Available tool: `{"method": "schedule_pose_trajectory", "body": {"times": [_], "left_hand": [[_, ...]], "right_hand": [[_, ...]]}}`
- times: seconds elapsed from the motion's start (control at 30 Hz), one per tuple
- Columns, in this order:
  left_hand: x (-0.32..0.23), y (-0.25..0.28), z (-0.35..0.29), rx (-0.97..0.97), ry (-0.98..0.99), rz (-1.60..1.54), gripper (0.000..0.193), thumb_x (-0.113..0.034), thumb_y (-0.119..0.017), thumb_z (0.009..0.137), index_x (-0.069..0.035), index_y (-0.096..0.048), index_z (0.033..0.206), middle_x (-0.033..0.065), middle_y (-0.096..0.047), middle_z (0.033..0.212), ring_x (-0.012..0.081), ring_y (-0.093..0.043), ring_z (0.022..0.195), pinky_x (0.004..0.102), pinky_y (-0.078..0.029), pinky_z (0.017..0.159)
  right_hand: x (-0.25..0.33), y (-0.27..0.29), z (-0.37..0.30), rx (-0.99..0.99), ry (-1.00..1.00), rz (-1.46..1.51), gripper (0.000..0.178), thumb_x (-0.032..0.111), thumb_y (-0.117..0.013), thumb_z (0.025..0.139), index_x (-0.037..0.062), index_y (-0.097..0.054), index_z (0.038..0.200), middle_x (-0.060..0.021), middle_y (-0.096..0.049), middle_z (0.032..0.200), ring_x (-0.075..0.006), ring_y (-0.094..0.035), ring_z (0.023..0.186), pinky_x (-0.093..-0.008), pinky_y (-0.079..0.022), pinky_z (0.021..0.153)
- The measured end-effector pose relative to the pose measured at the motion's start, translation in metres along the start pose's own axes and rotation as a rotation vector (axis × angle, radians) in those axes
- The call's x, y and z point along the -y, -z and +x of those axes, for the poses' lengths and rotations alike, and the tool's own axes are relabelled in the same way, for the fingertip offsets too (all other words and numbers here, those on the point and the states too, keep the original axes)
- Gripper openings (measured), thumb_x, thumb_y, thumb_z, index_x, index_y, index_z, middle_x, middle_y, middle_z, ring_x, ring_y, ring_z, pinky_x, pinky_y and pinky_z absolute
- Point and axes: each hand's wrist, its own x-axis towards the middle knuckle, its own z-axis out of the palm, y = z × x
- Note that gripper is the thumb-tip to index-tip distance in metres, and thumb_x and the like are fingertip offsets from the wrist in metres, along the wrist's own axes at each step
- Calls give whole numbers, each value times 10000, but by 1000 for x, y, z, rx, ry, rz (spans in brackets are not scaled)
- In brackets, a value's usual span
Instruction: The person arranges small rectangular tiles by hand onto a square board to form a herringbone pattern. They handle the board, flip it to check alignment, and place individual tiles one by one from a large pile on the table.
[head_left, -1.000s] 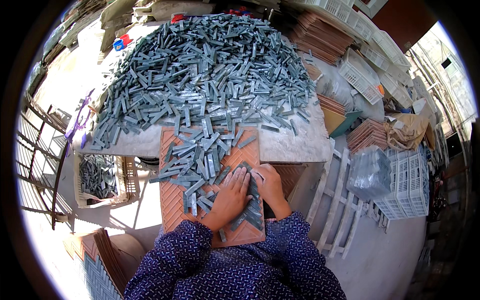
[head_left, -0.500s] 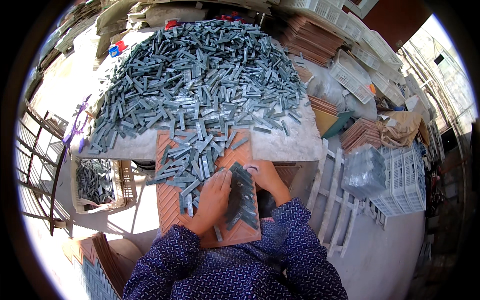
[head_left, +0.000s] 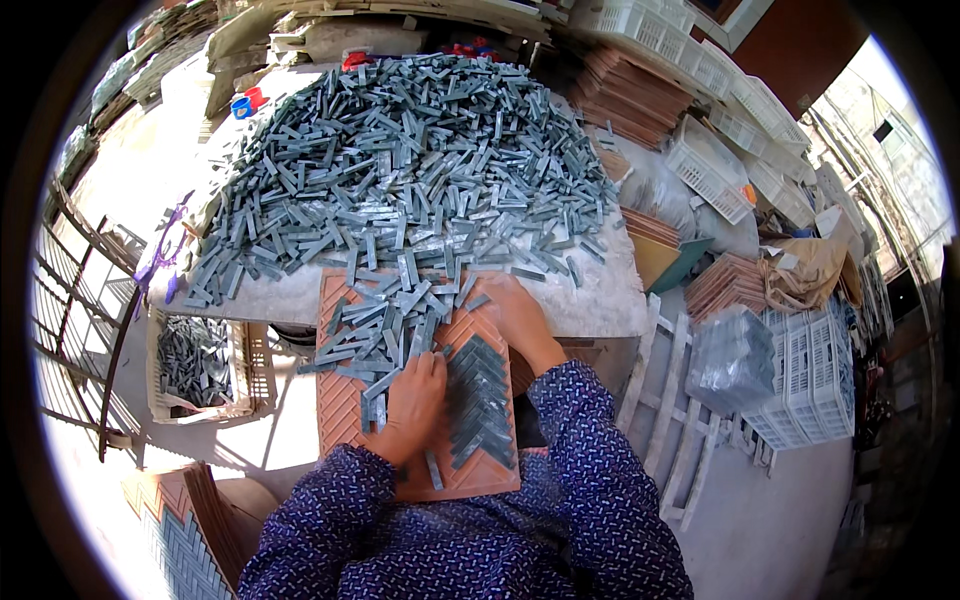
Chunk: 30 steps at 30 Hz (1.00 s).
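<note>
An orange herringbone-grooved tray leans from the table's front edge toward my lap. Dark green stone strips lie in its right part in a chevron pattern, while loose strips are heaped on its left and upper part. My left hand rests over the middle of the tray, fingers curled in and closed beside the loose strips; what they hold is hidden. At the tray's upper right corner, my right hand closes its fingertips on a stone strip. One single strip lies below my left hand.
A large pile of stone strips covers the table. A crate of strips stands below left, near patterned panels. On the right are a wooden pallet, white crates, a wrapped bundle and stacked orange trays.
My right hand has moved up and away from the chevron strips to the tray's upper corner. My left hand has drawn back from them slightly, its fingers now curled, and the pattern shows more fully.
</note>
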Motion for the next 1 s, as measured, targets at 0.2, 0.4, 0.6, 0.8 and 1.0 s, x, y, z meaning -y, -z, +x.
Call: {"method": "schedule_pose_trajectory", "body": {"times": [0.2,0.4,0.6,0.8,1.0], "left_hand": [[11,9,-4,6,-25,-25,369,-72,-540,753,-10,-547,1117,90,-500,879,240,-554,807,324,-490,628],[8,4,-7,-33,-52,15,354,-72,-533,750,11,-544,1094,81,-487,872,223,-535,813,311,-481,620],[14,3,-5,-30,-109,73,267,-75,-538,751,-4,-547,1009,79,-479,877,210,-537,826,291,-490,604],[9,-8,4,-27,-4,-38,129,-53,-555,751,-38,-527,876,84,-482,838,234,-563,790,318,-500,591],[0,-11,23,-107,194,-407,49,-30,-498,844,-20,-518,888,157,-512,840,366,-565,728,418,-489,631]], "right_hand": [[0,-7,2,-6,92,28,153,91,-649,752,25,-604,883,-157,-571,939,-356,-549,894,-419,-463,748],[13,11,-25,248,-269,332,86,102,-609,787,19,-615,811,-192,-616,796,-378,-585,767,-442,-468,701],[19,8,-26,115,-194,171,75,77,-622,763,24,-609,815,-188,-617,811,-373,-589,774,-433,-466,692],[14,7,-32,123,-92,129,121,33,-621,758,6,-632,876,-178,-637,848,-337,-622,780,-375,-486,702],[31,8,-43,-88,-144,308,183,17,-632,778,-7,-644,958,-183,-642,881,-287,-647,787,-331,-493,708]]}}
